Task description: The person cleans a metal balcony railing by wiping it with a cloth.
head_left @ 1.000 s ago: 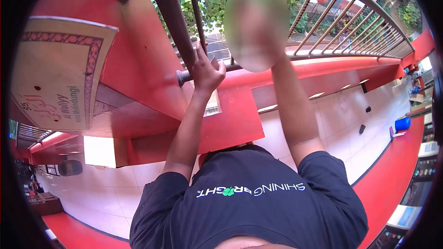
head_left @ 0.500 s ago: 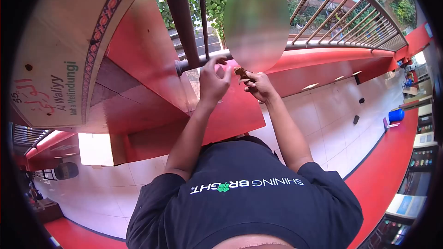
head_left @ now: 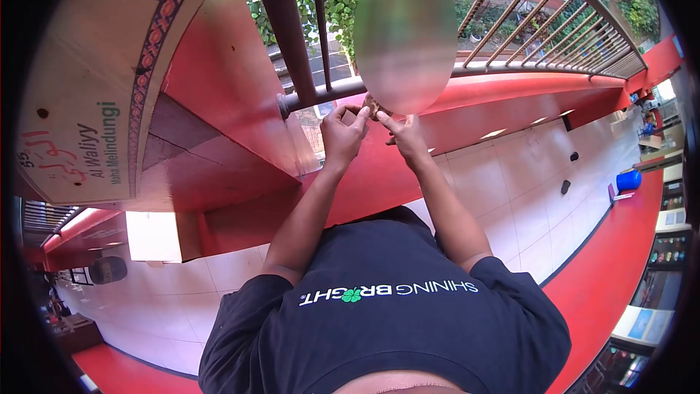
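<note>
My left hand (head_left: 343,133) is closed in a pinch on a small brown object (head_left: 374,107), below the railing's lower bar. From the other side, my right hand (head_left: 405,136) also pinches the brown object between thumb and fingers. What the object is, I cannot make out; its upper part meets a blurred oval patch. Both hands are above the red ledge (head_left: 379,168), close together.
A dark metal railing (head_left: 287,29) with bars stands in front, green plants (head_left: 339,0) behind it. A sign panel (head_left: 95,95) is at the left. Lower right are a tiled floor (head_left: 510,182), a blue bucket (head_left: 628,180) and two dark items.
My left hand has closed and come to the brown object, where it was apart and more open before. My right hand has shifted slightly, its fingers now straighter.
</note>
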Demonstrator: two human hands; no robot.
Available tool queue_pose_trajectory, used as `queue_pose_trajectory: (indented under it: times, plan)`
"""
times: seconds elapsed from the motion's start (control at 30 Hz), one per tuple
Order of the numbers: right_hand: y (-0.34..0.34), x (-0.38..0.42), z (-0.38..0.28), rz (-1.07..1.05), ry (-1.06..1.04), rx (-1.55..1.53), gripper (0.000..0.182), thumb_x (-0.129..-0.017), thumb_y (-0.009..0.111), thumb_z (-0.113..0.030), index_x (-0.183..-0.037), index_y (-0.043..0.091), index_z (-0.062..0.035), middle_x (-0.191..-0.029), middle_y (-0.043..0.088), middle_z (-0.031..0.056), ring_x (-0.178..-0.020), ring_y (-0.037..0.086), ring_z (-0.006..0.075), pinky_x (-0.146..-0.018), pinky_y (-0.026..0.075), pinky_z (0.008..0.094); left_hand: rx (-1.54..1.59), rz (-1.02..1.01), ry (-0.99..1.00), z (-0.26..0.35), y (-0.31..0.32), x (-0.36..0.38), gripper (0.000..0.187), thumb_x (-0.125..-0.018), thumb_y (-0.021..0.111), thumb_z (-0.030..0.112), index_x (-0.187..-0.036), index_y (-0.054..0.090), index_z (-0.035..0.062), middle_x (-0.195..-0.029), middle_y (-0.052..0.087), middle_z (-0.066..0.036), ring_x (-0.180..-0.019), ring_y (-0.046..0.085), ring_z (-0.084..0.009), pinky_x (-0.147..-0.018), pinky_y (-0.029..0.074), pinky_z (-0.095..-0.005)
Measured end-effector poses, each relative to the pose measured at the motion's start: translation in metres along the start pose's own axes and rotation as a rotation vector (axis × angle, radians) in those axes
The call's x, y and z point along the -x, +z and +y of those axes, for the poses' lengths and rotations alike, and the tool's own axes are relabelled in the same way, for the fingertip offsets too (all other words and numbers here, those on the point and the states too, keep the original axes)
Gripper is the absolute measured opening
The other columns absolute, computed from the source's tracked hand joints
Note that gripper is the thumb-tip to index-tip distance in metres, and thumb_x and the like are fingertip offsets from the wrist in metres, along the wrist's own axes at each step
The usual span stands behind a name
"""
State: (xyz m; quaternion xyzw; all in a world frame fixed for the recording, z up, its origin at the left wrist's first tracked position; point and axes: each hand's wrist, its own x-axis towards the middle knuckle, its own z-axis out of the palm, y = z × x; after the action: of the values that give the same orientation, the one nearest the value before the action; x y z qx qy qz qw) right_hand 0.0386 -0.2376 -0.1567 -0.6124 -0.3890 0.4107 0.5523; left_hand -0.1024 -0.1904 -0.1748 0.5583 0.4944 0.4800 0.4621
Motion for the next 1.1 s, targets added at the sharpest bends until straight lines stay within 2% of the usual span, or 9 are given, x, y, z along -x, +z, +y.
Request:
queue_pose_trajectory:
  times: [0.07,0.13,0.2,0.27,0.6,0.83,0.93,1.0,1.1]
  plan:
    - [-0.004,0.003,0.013,0.047,-0.039,0.052,0.053,-0.086,0.079,-0.026,-0.127,0.052,-0.0069,-0.116,0.056,0.0059,-0.073,0.056,0.0099,-0.052,0.049,0.0238,0.033,0.01,-0.034,-0.006,0.005,0.0,0.02,-0.091,0.074,0.02,-0.085,0.072,0.0015,-0.072,0.071,-0.007,-0.062,0.067,-0.0129,-0.059,0.052,-0.0299]
    - [-0.003,0.012,0.019,0.212,-0.504,0.414,0.051,-0.086,0.08,-0.024,-0.125,0.053,-0.0059,-0.117,0.055,0.0071,-0.075,0.055,0.0095,-0.053,0.05,0.0257,0.235,0.005,-0.095,-0.01,0.009,-0.001,0.019,-0.093,0.072,0.02,-0.088,0.069,0.0013,-0.079,0.069,-0.005,-0.069,0.065,-0.0115,-0.062,0.052,-0.0291]
    - [-0.005,0.02,0.013,0.161,-0.513,0.433,0.049,-0.086,0.08,-0.026,-0.123,0.055,-0.0043,-0.119,0.056,0.0093,-0.083,0.06,0.0112,-0.06,0.055,0.0263,0.325,0.007,-0.161,-0.008,0.014,0.002,0.018,-0.093,0.072,0.019,-0.09,0.068,0.0016,-0.082,0.068,-0.005,-0.071,0.063,-0.0112,-0.063,0.051,-0.0285]
    - [-0.005,0.024,0.004,-0.334,-0.027,0.024,0.051,-0.086,0.082,-0.029,-0.122,0.056,-0.0027,-0.12,0.057,0.0101,-0.093,0.064,0.015,-0.069,0.059,0.027,0.414,0.011,-0.23,-0.008,0.022,0.006,0.017,-0.094,0.071,0.018,-0.093,0.067,0.0018,-0.084,0.067,-0.004,-0.074,0.062,-0.0108,-0.065,0.051,-0.0279]
    - [-0.031,-0.008,0.006,-0.332,0.188,-0.291,0.034,-0.094,0.069,-0.006,-0.125,0.056,-0.0014,-0.117,0.063,0.0099,-0.1,0.067,0.0176,-0.079,0.063,0.0317,0.429,0.111,-0.18,0.005,0.054,0.004,0.017,-0.094,0.069,0.018,-0.095,0.066,0.0014,-0.088,0.064,-0.003,-0.079,0.059,-0.0108,-0.071,0.048,-0.0278]
    - [-0.061,-0.038,0.026,-0.284,0.262,-0.465,0.031,-0.089,0.043,0.002,-0.116,0.054,-0.0069,-0.104,0.058,0.0082,-0.084,0.061,0.0168,-0.071,0.058,0.0326,-0.008,0.459,0.644,0.09,0.041,-0.065,0.006,-0.098,0.052,0.005,-0.097,0.054,-0.0001,-0.09,0.067,-0.016,-0.087,0.07,-0.0242,-0.075,0.053,-0.0384]
    - [-0.062,-0.044,0.014,-0.331,0.284,-0.489,0.032,-0.084,0.039,-0.003,-0.112,0.053,-0.0087,-0.096,0.055,0.0074,-0.074,0.058,0.0165,-0.065,0.055,0.0322,-0.062,0.479,0.72,0.157,0.043,-0.104,0.01,-0.098,0.057,0.008,-0.096,0.052,-0.0006,-0.084,0.068,-0.018,-0.078,0.071,-0.0273,-0.072,0.056,-0.0372]
    - [-0.06,-0.048,0.009,-0.355,0.256,-0.46,0.032,-0.082,0.038,-0.005,-0.11,0.053,-0.0095,-0.092,0.054,0.0069,-0.07,0.056,0.0165,-0.062,0.053,0.0321,-0.028,0.579,0.866,0.196,0.052,-0.119,0.015,-0.1,0.062,0.013,-0.099,0.053,0.0005,-0.081,0.069,-0.014,-0.07,0.07,-0.0184,-0.062,0.053,-0.0324]
    - [-0.063,-0.05,0.012,-0.375,0.248,-0.462,0.031,-0.083,0.039,-0.004,-0.11,0.053,-0.0099,-0.093,0.056,0.0068,-0.072,0.057,0.0167,-0.062,0.054,0.0327,0.049,0.664,0.762,0.212,0.051,-0.142,0.019,-0.097,0.069,0.016,-0.098,0.057,0.0008,-0.074,0.071,-0.014,-0.066,0.071,-0.0176,-0.056,0.051,-0.031]
